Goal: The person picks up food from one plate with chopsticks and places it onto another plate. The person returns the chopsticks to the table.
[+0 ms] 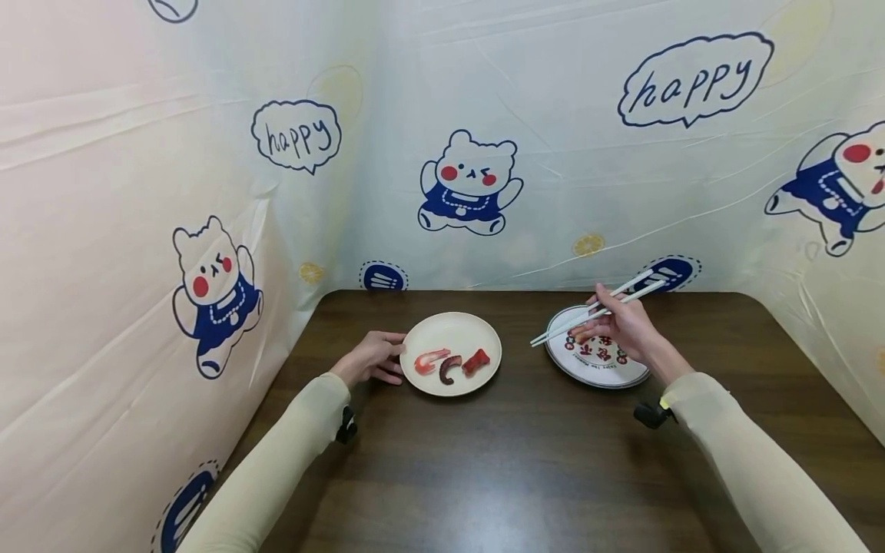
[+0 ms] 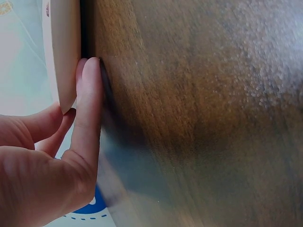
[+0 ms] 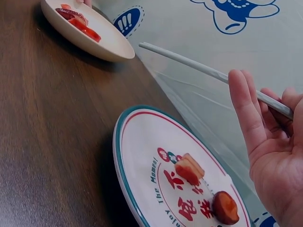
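Note:
A cream plate (image 1: 442,322) holds a shrimp piece (image 1: 425,367), a dark curled tentacle piece (image 1: 445,373) and a red piece (image 1: 475,362). My left hand (image 1: 371,359) pinches its left rim; the left wrist view shows thumb and fingers at the plate's edge (image 2: 64,56). My right hand (image 1: 625,326) holds white chopsticks (image 1: 563,326), tips up off the table, left of the patterned plate's middle. That patterned plate (image 3: 142,137) bears a light-brown chunk (image 3: 189,169) and a round brown piece (image 3: 225,208), partly hidden by my hand in the head view.
Both plates stand toward the far side of a brown wooden table (image 1: 442,468), the cream one left of the patterned one. A pale printed curtain (image 1: 553,92) hangs behind the table and along both sides.

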Demonstrator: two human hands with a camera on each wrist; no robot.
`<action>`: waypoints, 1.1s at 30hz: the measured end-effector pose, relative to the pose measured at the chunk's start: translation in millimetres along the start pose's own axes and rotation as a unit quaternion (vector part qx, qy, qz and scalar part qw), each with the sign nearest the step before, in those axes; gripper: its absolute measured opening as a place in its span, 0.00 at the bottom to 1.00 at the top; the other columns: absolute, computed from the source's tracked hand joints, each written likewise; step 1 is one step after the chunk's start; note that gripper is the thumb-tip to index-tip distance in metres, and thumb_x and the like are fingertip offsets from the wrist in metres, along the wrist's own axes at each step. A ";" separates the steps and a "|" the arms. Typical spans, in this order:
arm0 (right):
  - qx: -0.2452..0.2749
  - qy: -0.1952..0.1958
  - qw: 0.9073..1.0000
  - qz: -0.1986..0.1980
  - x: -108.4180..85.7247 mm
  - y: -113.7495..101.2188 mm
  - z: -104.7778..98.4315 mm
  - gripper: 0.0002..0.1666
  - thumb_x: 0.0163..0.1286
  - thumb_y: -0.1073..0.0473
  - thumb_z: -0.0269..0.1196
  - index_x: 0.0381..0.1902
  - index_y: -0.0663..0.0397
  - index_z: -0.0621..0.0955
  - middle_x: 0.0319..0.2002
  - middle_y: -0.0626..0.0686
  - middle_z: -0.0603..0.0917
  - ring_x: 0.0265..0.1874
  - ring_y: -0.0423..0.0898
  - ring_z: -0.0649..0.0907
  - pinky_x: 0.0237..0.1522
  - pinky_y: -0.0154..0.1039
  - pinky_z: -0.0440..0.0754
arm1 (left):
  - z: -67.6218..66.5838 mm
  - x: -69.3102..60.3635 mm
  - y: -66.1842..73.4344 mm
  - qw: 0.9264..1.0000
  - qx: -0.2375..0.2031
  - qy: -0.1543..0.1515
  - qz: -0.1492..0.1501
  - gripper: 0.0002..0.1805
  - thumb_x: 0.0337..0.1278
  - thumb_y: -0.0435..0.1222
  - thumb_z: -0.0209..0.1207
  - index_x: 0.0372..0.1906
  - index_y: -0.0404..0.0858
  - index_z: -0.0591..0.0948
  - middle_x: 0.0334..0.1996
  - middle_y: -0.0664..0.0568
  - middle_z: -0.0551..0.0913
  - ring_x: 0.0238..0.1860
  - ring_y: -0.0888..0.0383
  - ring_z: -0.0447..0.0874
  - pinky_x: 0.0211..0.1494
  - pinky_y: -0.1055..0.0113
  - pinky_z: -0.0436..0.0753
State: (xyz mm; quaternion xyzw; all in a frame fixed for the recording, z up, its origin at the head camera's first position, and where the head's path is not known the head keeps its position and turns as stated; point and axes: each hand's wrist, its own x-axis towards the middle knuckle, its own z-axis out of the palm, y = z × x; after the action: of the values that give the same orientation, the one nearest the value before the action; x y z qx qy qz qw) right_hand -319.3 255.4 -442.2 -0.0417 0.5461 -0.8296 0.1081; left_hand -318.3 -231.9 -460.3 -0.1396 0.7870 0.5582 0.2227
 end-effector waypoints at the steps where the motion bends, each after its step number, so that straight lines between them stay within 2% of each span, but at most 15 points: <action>1: -0.001 0.002 1.000 0.000 -0.7 -0.7 -0.6 0.22 0.84 0.48 0.56 0.40 0.62 0.84 0.27 0.57 0.88 0.25 0.47 0.90 0.32 0.38 0.91 | 0.0 0.0 0.1 1.000 -0.001 0.000 0.000 0.26 0.81 0.33 0.54 0.79 0.40 0.71 0.59 0.36 0.78 0.35 0.49 0.89 0.40 0.51 0.93; 6: 0.002 0.003 1.000 -0.005 -2.0 -2.8 -2.9 0.22 0.83 0.47 0.56 0.42 0.62 0.83 0.28 0.57 0.89 0.25 0.47 0.90 0.33 0.38 0.91 | -0.4 -1.4 1.1 1.000 -0.005 0.000 -0.001 0.26 0.81 0.33 0.54 0.79 0.40 0.71 0.57 0.37 0.78 0.34 0.50 0.88 0.40 0.51 0.93; 13: 0.017 -0.014 0.999 -0.031 -1.5 -2.4 -9.9 0.23 0.86 0.51 0.53 0.39 0.64 0.83 0.25 0.59 0.87 0.23 0.49 0.89 0.31 0.41 0.92 | -0.5 -1.0 -0.4 1.000 -0.004 0.002 -0.001 0.26 0.81 0.33 0.54 0.78 0.40 0.71 0.55 0.38 0.79 0.34 0.50 0.88 0.40 0.51 0.93; 23: 0.019 0.003 0.999 -0.035 -7.5 1.2 -17.6 0.25 0.86 0.51 0.51 0.35 0.57 0.87 0.25 0.59 0.88 0.22 0.48 0.89 0.30 0.39 0.91 | 0.8 -1.8 0.8 1.000 -0.003 0.001 0.001 0.26 0.81 0.33 0.54 0.78 0.39 0.72 0.51 0.38 0.80 0.34 0.50 0.88 0.39 0.51 0.93; 33: 0.022 0.024 0.998 -0.058 -15.8 0.4 -30.8 0.21 0.86 0.53 0.53 0.40 0.65 0.82 0.26 0.62 0.88 0.24 0.50 0.90 0.32 0.42 0.92 | 1.0 -2.1 0.5 1.000 -0.005 -0.003 0.000 0.26 0.81 0.32 0.55 0.78 0.39 0.72 0.51 0.38 0.80 0.34 0.50 0.89 0.39 0.51 0.93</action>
State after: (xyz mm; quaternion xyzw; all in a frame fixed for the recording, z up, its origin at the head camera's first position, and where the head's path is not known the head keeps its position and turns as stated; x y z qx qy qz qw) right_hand -309.7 286.5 -454.1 -0.0506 0.5265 -0.8473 0.0478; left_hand -316.6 -230.9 -459.2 -0.1397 0.7833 0.5627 0.2242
